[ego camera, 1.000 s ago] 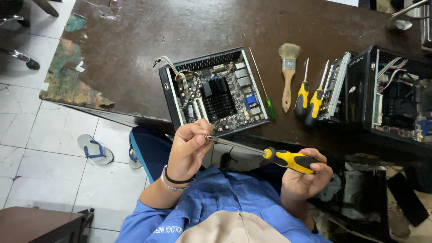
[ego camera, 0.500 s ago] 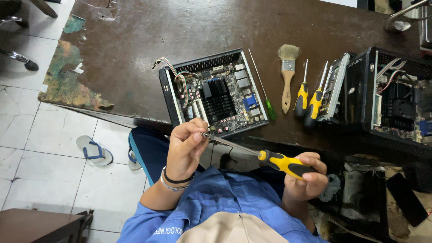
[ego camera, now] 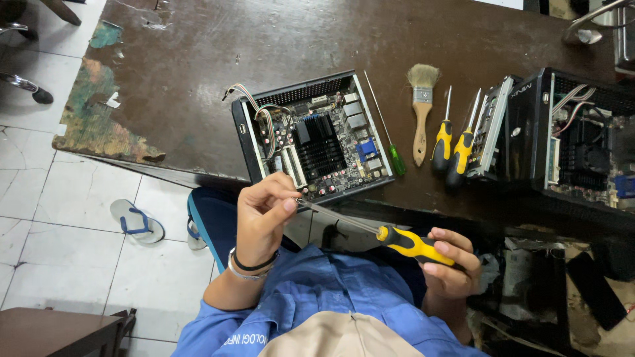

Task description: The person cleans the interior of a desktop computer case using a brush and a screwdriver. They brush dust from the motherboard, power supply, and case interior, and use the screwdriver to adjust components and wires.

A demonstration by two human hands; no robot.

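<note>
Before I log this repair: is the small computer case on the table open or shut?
Open. The small computer case has no top cover, so its circuit board, black heatsink and loose wires show from above.

Four screwdrivers: one yellow-handled [ego camera: 410, 243] held below the open case [ego camera: 311, 135], and right of the case one green-handled [ego camera: 395, 158] and two yellow-handled [ego camera: 442, 142] [ego camera: 460, 153]. One brush [ego camera: 422, 106] lies among them. Two opened computer cases: that one, plus another [ego camera: 569, 139] far right. One sandal [ego camera: 135, 221] lies on the floor, left of the case.
</note>
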